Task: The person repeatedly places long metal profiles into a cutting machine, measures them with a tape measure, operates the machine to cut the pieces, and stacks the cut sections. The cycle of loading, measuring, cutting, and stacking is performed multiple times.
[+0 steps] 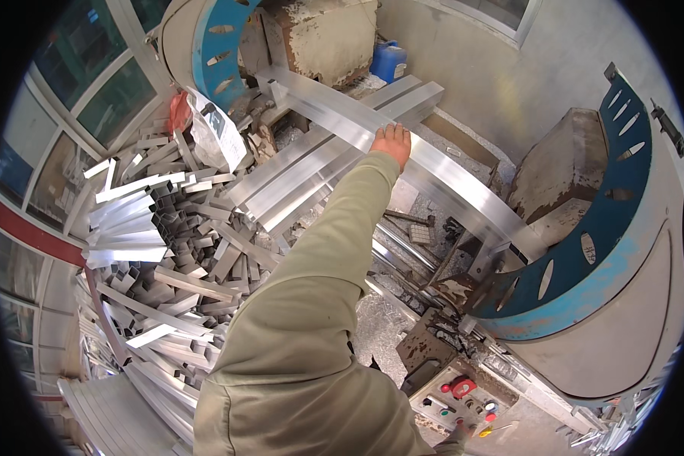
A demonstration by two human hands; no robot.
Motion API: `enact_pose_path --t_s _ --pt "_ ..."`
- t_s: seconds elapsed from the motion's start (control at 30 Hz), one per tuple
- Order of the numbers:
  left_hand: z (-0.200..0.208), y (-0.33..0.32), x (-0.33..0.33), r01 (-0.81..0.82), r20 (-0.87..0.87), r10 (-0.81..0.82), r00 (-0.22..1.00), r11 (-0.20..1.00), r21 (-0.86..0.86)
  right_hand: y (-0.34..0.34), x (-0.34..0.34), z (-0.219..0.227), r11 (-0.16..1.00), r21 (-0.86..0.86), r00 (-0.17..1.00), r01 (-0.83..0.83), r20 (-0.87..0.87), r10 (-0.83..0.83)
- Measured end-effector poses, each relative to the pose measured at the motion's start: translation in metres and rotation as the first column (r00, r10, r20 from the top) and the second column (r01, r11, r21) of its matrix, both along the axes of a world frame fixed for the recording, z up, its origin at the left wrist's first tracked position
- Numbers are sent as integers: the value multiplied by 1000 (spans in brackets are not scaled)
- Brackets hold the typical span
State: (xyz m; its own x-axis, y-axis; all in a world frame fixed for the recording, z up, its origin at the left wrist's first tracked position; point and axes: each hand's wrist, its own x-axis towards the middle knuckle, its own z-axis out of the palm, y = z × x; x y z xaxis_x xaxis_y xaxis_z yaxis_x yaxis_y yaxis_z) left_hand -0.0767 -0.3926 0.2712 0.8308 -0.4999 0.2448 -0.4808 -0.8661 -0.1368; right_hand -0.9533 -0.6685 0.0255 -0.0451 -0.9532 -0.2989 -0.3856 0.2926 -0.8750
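Steadying step imo: left hand (pixel 392 143) atop silver rectangular metal tube (pixel 452 169), right hand (pixel 456 438) by pale metal button panel (pixel 442 397). Can't tell either grip. Next needs steady palm.

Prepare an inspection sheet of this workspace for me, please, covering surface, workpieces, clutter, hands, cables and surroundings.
Surface: pale speckled area between worn machine parts.
Workpieces: long metal bar lying across other metal bars.
Clutter: large heap of metal offcuts at left; white bag and red bag behind it.
Hands: left hand on top of the long bar; right hand at the control panel, partly hidden.
Cables: none can be told for certain.
Surroundings: blue curved guard at right, another at left; blue canister near the wall; glazed panels at left.
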Motion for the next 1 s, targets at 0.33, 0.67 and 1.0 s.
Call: enact_pose_path --t_s 0.33,0.67,1.0 --pt "-2 2 3 -10 -39 9 999 1000 -14 -22 -27 -31 998 -47 962 -46 -272 32" --pt "-3 -5 3 2 3 -2 1000 1000 -12 -16 -19 -28 1000 5 925 -16 -380 17" --pt "2 -6 0 1 -45 -1 999 1000 -3 -45 -37 -42 834 422 636 355 545 -546"
